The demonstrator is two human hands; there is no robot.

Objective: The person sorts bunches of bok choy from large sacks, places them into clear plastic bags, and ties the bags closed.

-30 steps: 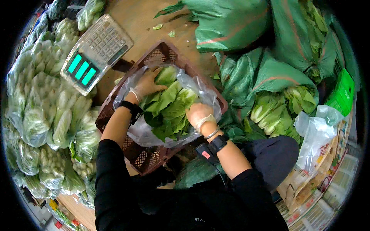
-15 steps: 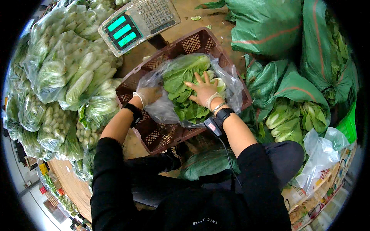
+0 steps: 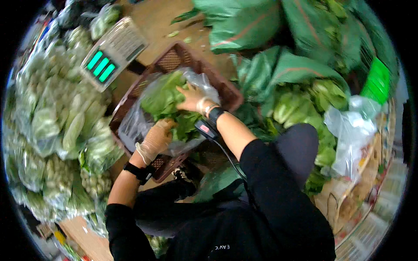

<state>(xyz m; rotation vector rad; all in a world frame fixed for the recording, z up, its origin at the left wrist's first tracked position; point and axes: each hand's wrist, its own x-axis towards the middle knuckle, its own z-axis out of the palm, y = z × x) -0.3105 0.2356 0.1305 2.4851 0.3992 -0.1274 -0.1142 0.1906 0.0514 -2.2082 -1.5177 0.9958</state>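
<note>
A bunch of leafy greens (image 3: 162, 96) with broad green leaves lies in a clear plastic bag (image 3: 136, 121), inside a brown plastic crate (image 3: 233, 96). My gloved right hand (image 3: 191, 100) rests on the right side of the greens, its fingers apart. At the near edge of the bunch, my gloved left hand (image 3: 157, 138) has its fingers bent round some leaves; their tips are partly hidden and a little blurred. The open bag spreads loosely about the greens on both sides.
A scale display (image 3: 106, 61) with lit green panels stands beyond the crate. Bagged pale-green vegetables (image 3: 61, 117) are heaped at left. Green woven sacks (image 3: 244, 21) and uncovered leafy heads (image 3: 296, 104) fill the right. A loose clear bag (image 3: 350, 130) lies near a bright green plastic piece (image 3: 377, 81).
My left hand has moved from the bag's left side to the near edge of the greens, fingers now bent. My right hand stays on the greens. The whole view has turned and shifted.
</note>
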